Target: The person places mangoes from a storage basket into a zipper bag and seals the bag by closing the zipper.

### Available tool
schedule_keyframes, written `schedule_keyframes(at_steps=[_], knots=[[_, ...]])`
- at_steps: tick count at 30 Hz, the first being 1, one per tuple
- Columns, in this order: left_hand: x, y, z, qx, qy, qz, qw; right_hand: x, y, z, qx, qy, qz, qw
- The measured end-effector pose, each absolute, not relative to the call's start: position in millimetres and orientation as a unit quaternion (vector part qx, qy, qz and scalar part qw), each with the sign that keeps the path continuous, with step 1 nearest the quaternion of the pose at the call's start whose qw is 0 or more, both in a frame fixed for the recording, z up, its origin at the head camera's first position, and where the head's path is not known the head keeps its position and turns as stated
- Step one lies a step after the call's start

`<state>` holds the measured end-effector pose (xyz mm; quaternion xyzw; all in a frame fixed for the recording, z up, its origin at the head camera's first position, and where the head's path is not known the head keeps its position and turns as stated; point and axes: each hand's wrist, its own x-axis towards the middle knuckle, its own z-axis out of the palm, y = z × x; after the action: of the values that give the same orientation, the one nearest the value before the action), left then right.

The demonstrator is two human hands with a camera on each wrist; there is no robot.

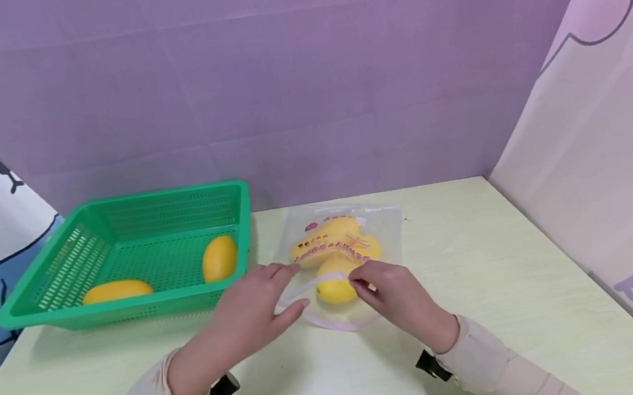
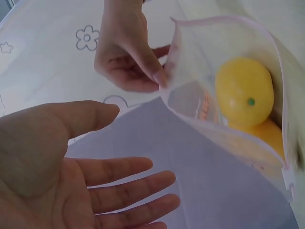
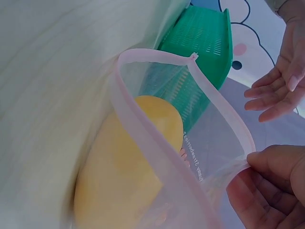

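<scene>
A clear zip bag (image 1: 388,221) with red print and a pinkish rim lies on the table, its mouth spread open toward me. Yellow mangoes (image 1: 336,290) are inside it, the nearest just within the mouth. My right hand (image 1: 401,296) pinches the rim between thumb and fingertips, on the right in the head view. To the left of the mouth, my left hand (image 1: 250,308) holds nothing, thumb apart and fingers extended. The left wrist view shows a gap between those fingers (image 2: 138,195) and the bag. One mango (image 2: 244,93) shows its green stem spot there.
A green plastic basket (image 1: 244,233) stands at the back left of the pale table (image 1: 445,228), close to the left hand. Two mangoes lie in it, one on the right (image 1: 220,258) and one near the front (image 1: 117,290). A purple cloth (image 1: 302,80) hangs behind.
</scene>
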<state>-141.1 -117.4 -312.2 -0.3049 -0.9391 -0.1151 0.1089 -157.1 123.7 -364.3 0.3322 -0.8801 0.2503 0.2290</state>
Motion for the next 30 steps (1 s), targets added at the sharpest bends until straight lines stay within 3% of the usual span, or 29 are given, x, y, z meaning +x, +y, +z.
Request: schedule_keyframes(at_steps=[18,30], knots=[[-161,-157,-307,-0.220,-0.956,-0.123,0.152,-157,124,-364,0.337,-0.876,0.250,0.237],[-173,-182,-304,-0.170,-0.968,-0.148,0.109,-156,125,-365,0.337,-0.876,0.245,0.240]])
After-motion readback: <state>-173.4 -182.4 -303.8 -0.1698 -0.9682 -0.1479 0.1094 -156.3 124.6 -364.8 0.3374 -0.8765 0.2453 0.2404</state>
